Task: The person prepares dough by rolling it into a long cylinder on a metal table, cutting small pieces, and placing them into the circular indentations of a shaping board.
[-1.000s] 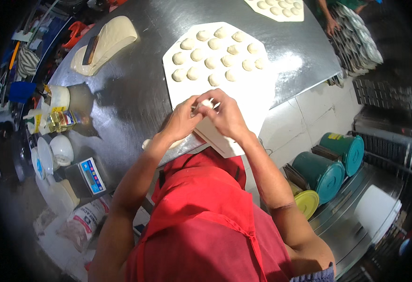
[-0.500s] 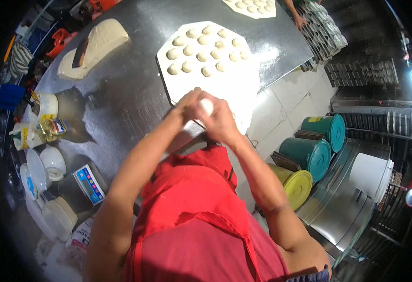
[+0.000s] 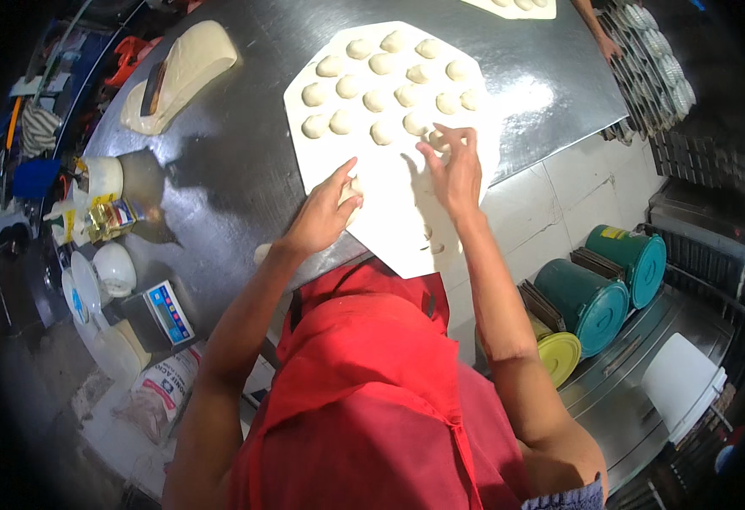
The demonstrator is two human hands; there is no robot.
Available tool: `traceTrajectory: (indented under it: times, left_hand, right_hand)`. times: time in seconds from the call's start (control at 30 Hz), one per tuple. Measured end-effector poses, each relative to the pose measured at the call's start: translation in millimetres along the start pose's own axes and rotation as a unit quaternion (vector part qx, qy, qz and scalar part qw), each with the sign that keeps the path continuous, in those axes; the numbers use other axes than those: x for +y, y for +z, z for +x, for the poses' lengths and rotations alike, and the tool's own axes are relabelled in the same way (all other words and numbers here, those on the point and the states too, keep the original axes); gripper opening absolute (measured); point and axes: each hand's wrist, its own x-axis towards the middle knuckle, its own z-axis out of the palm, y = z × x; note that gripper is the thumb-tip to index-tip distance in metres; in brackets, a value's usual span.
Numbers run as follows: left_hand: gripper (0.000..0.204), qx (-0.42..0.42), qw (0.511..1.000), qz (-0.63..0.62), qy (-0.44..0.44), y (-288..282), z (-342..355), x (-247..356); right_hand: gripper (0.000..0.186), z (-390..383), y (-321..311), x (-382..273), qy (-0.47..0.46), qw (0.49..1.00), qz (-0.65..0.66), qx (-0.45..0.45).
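A white board point(image 3: 381, 191) with cut corners lies on the metal table, carrying rows of pale round dough balls point(image 3: 374, 100). My right hand point(image 3: 459, 174) reaches over its right side, thumb and fingers bent around a dough ball point(image 3: 437, 139) at the nearest row. Over the board's near left edge, my left hand point(image 3: 323, 212) curls its thumb and forefinger about another piece of dough point(image 3: 353, 194), which the fingers partly cover. Beside my left wrist, a small pale lump point(image 3: 262, 252) rests on the table.
A big dough slab point(image 3: 198, 68) with a dark-bladed scraper point(image 3: 152, 89) lies far left. At left stand a digital scale point(image 3: 168, 313), a bottle of yellow liquid point(image 3: 110, 219) and white tubs. Lidded bins point(image 3: 598, 306) stand right. Another person's hand point(image 3: 611, 48) touches metal racks at upper right.
My hands, which were pressed together around a dough ball, have parted. The right has moved forward and right to the row of balls; the left has moved left. The whole view has shifted somewhat.
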Motion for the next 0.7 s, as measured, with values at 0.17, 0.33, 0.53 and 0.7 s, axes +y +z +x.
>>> traceTrajectory:
  times: [0.17, 0.33, 0.53, 0.7]
  left_hand:
    - [0.05, 0.009, 0.993, -0.109, 0.045, -15, -10, 20]
    - [0.039, -0.094, 0.992, 0.057, 0.061, -33, -25, 20]
    - [0.026, -0.047, 0.974, 0.136, 0.175, -22, -28, 64]
    - [0.029, -0.012, 0.973, 0.106, 0.205, 4, 36, -28]
  right_hand:
    - [0.032, -50, 8, -90, -0.078, 0.955, 0.167, -0.234]
    - [0.037, -54, 0, -107, 0.066, 0.966, 0.145, -0.203]
    - [0.044, -67, -19, -140, 0.047, 0.991, 0.094, -0.084]
    - [0.024, -93, -7, -147, -0.061, 0.967, 0.2, -0.146]
